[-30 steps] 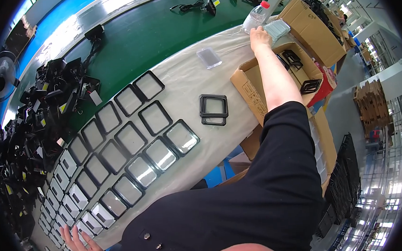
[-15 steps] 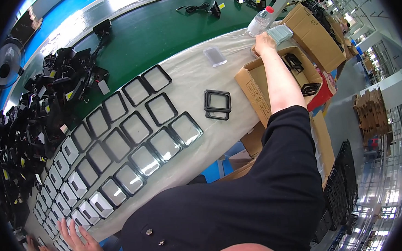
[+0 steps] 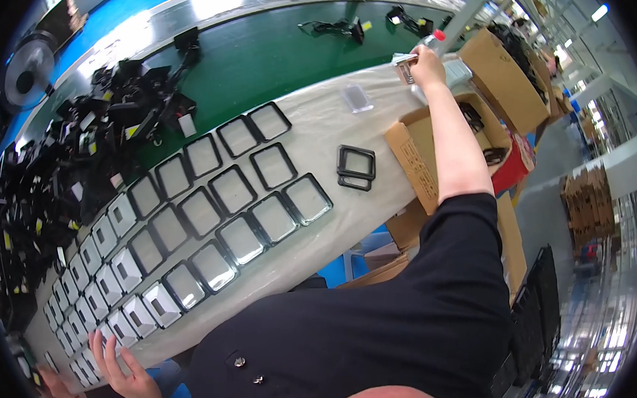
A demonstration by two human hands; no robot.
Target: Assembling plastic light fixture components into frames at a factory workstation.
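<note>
My right hand (image 3: 428, 62) reaches far out over an open cardboard box (image 3: 409, 155) and is closed on a small pale pack (image 3: 402, 67), held just above the table. A clear bottle with a red cap (image 3: 437, 37) stands right behind it. My left hand (image 3: 120, 361) lies with its fingers spread at the near end of the table, touching the last of the square black-framed panels (image 3: 234, 193). These panels lie in long rows on the pale cloth (image 3: 321, 129). A short stack of empty black frames (image 3: 355, 167) lies apart from the rows.
A heap of black parts (image 3: 61, 164) covers the green belt (image 3: 273, 56) beyond the cloth. A small clear tray (image 3: 356, 98) lies near the bottle. More cardboard boxes (image 3: 504, 78) stand to the right. Another person's hand in a white sleeve (image 3: 52, 383) works beside my left hand.
My right hand has lifted off the table beside the bottle and now holds the pale pack. My left hand has shifted slightly along the near row.
</note>
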